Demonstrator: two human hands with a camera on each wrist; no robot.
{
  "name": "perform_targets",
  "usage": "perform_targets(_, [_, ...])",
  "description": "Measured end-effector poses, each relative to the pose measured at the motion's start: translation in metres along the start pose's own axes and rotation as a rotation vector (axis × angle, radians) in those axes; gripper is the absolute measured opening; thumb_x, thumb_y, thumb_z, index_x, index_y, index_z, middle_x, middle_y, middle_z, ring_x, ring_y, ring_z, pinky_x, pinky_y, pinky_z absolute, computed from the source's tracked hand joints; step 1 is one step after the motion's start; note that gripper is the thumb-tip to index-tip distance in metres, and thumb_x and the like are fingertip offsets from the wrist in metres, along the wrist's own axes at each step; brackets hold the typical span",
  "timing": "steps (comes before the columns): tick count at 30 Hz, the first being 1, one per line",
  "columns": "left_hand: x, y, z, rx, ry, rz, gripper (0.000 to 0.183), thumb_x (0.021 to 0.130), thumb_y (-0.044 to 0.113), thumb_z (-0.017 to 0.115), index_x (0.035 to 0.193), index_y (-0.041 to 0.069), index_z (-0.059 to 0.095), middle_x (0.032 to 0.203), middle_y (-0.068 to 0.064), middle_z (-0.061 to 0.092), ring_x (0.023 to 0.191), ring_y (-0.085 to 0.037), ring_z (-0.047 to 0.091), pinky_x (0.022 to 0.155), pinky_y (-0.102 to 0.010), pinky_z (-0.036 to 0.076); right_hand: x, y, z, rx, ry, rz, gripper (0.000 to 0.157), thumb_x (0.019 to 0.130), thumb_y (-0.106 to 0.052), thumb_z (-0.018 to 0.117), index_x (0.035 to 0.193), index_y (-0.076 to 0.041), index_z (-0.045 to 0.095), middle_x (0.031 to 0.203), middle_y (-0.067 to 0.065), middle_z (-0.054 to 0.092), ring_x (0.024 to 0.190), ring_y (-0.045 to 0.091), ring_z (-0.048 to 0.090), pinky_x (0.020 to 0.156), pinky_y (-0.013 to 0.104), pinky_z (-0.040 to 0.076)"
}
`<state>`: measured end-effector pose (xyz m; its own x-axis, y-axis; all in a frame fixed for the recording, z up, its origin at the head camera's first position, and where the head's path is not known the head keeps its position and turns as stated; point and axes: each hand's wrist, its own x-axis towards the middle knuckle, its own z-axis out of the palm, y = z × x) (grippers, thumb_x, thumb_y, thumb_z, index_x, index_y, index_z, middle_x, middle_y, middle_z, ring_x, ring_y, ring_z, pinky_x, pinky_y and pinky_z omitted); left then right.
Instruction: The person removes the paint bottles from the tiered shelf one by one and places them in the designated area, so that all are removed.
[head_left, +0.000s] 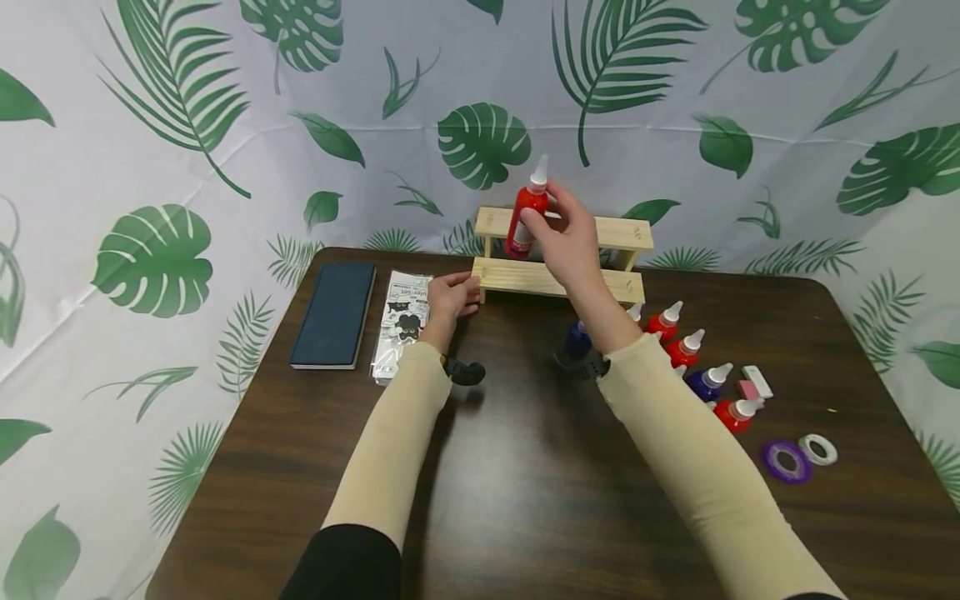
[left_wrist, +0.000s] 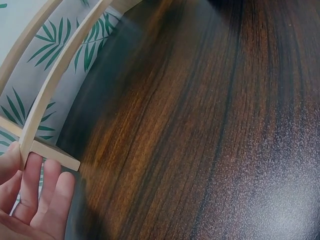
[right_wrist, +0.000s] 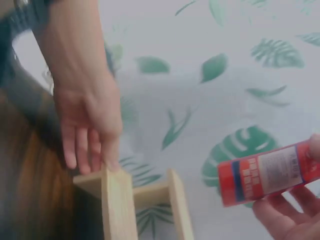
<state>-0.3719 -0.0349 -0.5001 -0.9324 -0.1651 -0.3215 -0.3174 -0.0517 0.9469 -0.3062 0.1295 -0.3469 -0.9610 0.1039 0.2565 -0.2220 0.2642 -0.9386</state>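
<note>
My right hand (head_left: pixel 572 242) holds a red squeeze bottle (head_left: pixel 531 202) with a white pointed nozzle, raised upright in front of a two-step wooden rack (head_left: pixel 558 280). In the right wrist view, the bottle (right_wrist: pixel 260 175) shows a pale printed label and a dark band, apart from the rack's boards. At the rack's left end, my left hand (head_left: pixel 452 298) pinches the lower board, thumb above and fingers beneath, as the left wrist view shows. No bottles show on either step.
Several red and dark blue bottles (head_left: pixel 708 382) stand right of the rack, some behind my right forearm. Beyond them lie erasers (head_left: pixel 756 382), a purple tape roll (head_left: pixel 772 475) and a white one (head_left: pixel 831 454). A dark notebook (head_left: pixel 333 317) and a packaged ruler set (head_left: pixel 397 333) lie left.
</note>
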Motion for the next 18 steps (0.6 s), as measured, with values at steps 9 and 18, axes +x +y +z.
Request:
perform_targets(9, [-0.001, 0.001, -0.001, 0.001, -0.009, -0.015, 0.027, 0.087, 0.018, 0.072, 0.112, 0.007, 0.071, 0.090, -0.013, 0.073, 0.072, -0.018, 0.070, 0.059, -0.029, 0.059, -0.100, 0.014, -0.050, 0.036, -0.011, 0.080, 0.050, 0.093, -0.029, 0.064, 0.140, -0.025, 0.050, 0.134, 0.006, 0.056, 0.114, 0.025, 0.058, 0.095, 0.036, 0.051])
perform_targets(18, [-0.002, -0.001, 0.001, 0.005, 0.001, -0.019, 0.026, 0.087, 0.018, 0.072, 0.111, 0.008, 0.071, 0.091, -0.013, 0.072, 0.076, -0.021, 0.070, 0.058, -0.029, 0.059, -0.168, 0.065, -0.073, -0.157, 0.060, 0.094, 0.051, 0.092, -0.024, 0.065, 0.140, -0.016, 0.050, 0.131, 0.008, 0.058, 0.111, 0.024, 0.059, 0.091, 0.020, 0.049])
